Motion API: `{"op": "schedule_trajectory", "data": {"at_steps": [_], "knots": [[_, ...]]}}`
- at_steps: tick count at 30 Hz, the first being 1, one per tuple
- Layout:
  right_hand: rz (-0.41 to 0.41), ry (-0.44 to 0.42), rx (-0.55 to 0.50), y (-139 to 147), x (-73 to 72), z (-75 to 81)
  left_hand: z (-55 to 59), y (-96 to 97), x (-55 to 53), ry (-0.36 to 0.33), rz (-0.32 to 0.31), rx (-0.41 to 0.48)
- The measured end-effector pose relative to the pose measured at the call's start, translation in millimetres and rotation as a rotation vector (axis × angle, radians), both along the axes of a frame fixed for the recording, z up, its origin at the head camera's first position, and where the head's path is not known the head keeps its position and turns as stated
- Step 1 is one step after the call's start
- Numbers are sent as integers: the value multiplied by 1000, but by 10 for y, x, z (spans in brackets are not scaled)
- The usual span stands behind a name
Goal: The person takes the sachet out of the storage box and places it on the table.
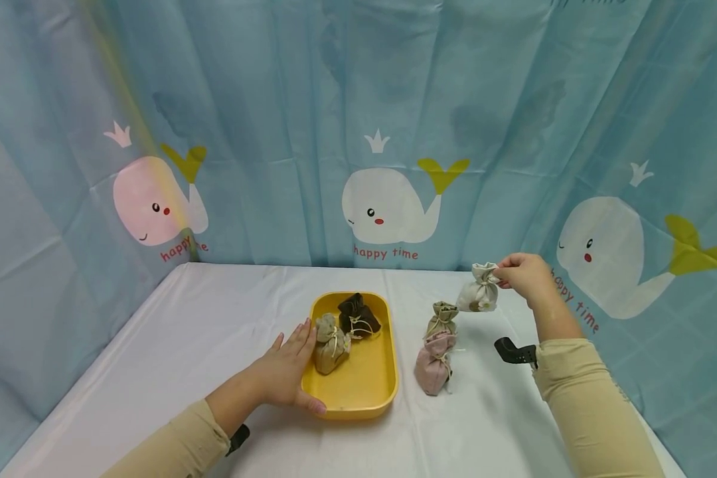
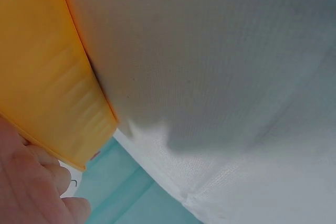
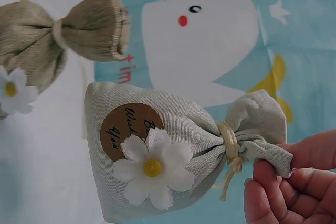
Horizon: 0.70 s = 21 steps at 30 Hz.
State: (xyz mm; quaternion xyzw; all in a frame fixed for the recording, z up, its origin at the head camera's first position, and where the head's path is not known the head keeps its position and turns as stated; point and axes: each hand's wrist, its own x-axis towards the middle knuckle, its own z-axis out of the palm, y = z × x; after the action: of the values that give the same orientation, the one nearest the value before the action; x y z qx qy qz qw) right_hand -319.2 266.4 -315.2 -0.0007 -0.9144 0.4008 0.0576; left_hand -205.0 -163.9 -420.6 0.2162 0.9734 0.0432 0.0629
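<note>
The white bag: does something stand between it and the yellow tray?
Yes: on the table, the tan bag is between the white bag and the tray, with the pink bag next to it. Nothing visible blocks a path above them.

A white cloth (image 1: 478, 431) with faint creases covers the bench (image 1: 227, 325). Directly on it sit a yellow tray (image 1: 367, 378) with rounded corners and — to the tray's right — a tied pink pouch (image 1: 433, 372), partly hiding a tied tan pouch (image 1: 441, 322) just behind.
</note>
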Motion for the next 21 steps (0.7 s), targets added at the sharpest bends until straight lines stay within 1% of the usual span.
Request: {"op": "schedule_trajectory", "data": {"at_steps": [6, 11, 14, 16, 17, 18, 19, 21], "knots": [[1, -39, 4, -4, -35, -164, -12, -2, -10, 2, 0, 2], [0, -27, -9, -12, -56, -263, 3, 1, -12, -1, -3, 7], [-12, -33, -17, -10, -76, -332, 19, 4, -6, -9, -3, 8], [-31, -52, -25, 33, -148, -432, 28, 6, 2, -9, -2, 2], [-29, -57, -43, 84, -213, -514, 29, 5, 7, -11, -1, 0], [-15, -48, -79, 175, -328, -652, 30, 6, 9, -11, 0, -4], [-15, -57, -92, 241, -418, -747, 31, 6, 11, -8, 0, -6], [-9, -54, -104, 410, -628, -987, 29, 7, 12, -5, 0, -11]]}}
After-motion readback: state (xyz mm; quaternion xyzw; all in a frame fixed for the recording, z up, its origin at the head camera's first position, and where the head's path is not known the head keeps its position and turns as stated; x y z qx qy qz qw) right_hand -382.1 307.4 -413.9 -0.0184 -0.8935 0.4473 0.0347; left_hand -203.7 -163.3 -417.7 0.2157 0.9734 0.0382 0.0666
